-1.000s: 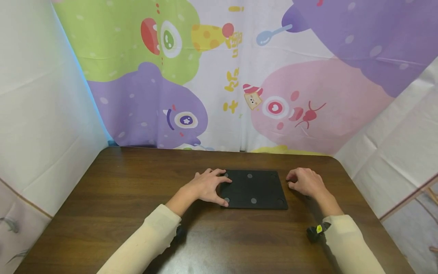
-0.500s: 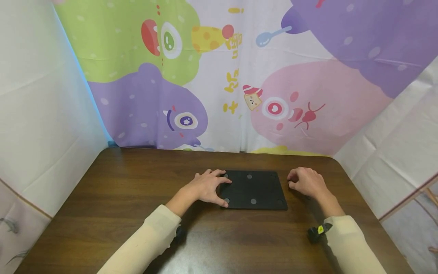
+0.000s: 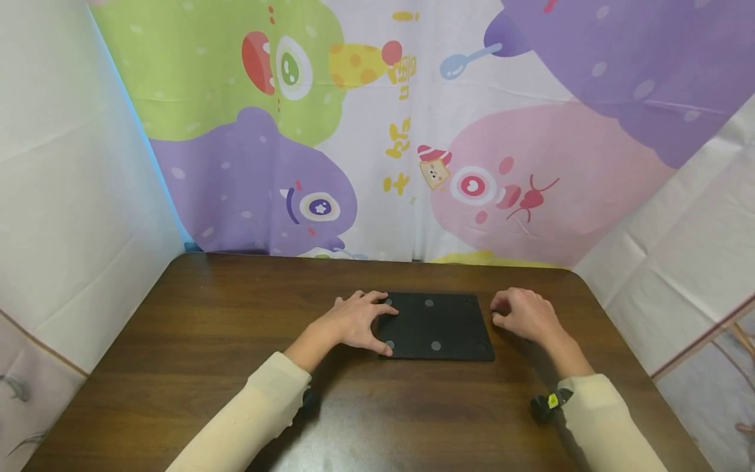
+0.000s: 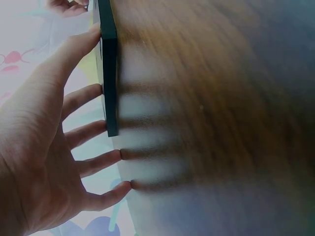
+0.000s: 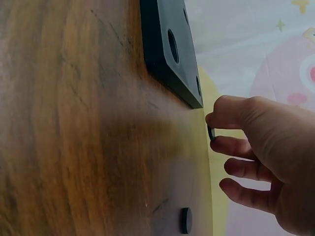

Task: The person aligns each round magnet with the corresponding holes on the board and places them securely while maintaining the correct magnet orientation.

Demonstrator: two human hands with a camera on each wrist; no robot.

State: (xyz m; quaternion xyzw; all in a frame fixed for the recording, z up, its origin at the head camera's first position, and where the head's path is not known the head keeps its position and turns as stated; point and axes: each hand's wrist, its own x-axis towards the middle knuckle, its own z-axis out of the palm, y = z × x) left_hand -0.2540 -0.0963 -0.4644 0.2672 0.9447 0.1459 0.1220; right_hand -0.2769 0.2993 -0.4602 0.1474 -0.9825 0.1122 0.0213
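A flat black rectangular board (image 3: 457,328) lies on the table. Pale grey round spots (image 3: 436,345) mark its left and middle parts, and dark round recesses (image 5: 173,46) show at its right end. My left hand (image 3: 356,320) spreads over the left end, thumb and some fingertips on the board; two other fingertips (image 4: 120,154) reach past its corner to the tabletop. Just off the right edge, my right hand (image 3: 527,313) pinches a small black disc (image 5: 211,133) between thumb and index finger. Its remaining fingers are loosely bent.
Another small black disc (image 5: 186,220) is on the brown wooden table (image 3: 377,413), seen in the right wrist view. Behind the table's far edge hangs a cartoon-printed curtain (image 3: 389,131). White fabric walls (image 3: 702,236) flank both sides.
My right hand has shifted slightly left, closer to the board's right edge, with the disc still pinched. The left hand and the board have stayed in place.
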